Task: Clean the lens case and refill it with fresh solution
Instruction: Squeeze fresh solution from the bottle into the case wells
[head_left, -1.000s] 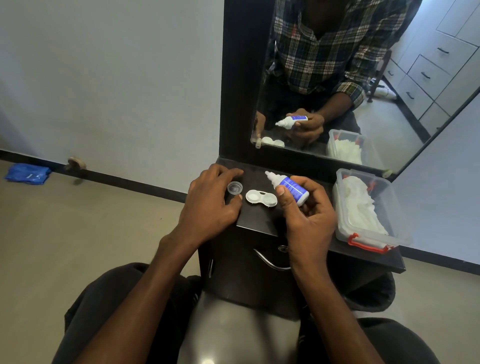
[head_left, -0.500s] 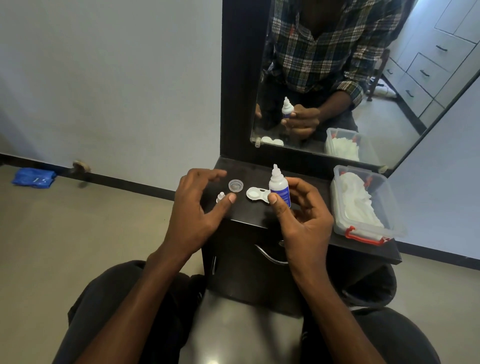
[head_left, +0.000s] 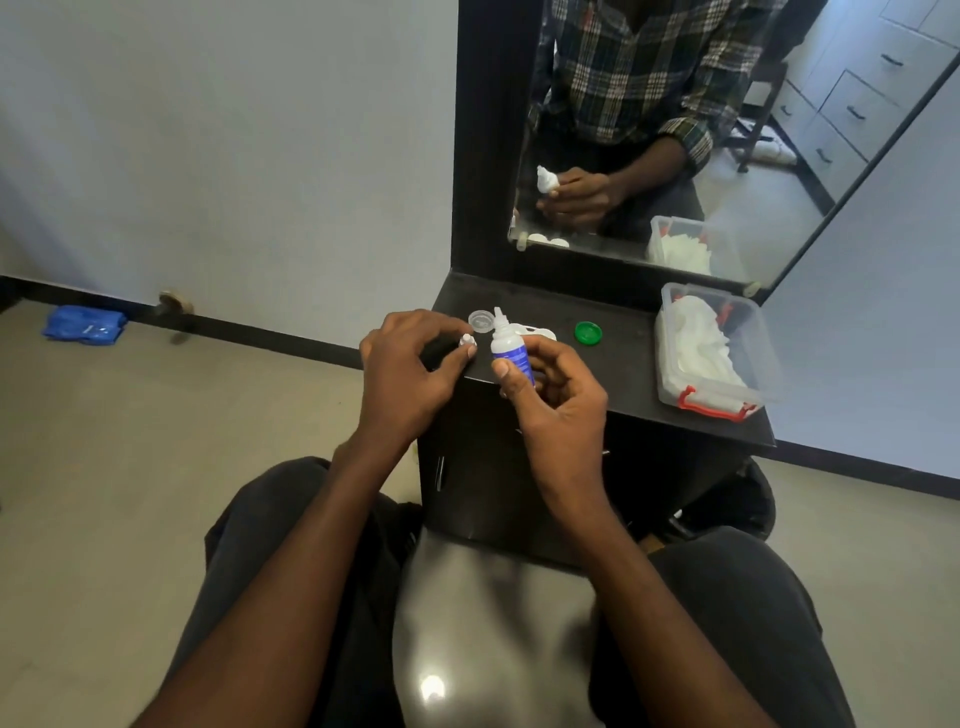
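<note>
lens case (head_left: 535, 331) lying mostly hidden behind the solution bottle (head_left: 508, 347), bottle label print showing too blurred to read, small white cap (head_left: 467, 340) sitting half covered by the left hand's fingertips (head_left: 471, 351)

Your white bottle (head_left: 506, 345) carries a blue label above the black tabletop (head_left: 618, 364). Right of the bottle lie a green cap (head_left: 588, 332) and a clear box (head_left: 714, 353) with red latches and white contents. Left of the bottle, a blue cloth (head_left: 83, 323) lies on the beige floor (head_left: 156, 441).
</note>
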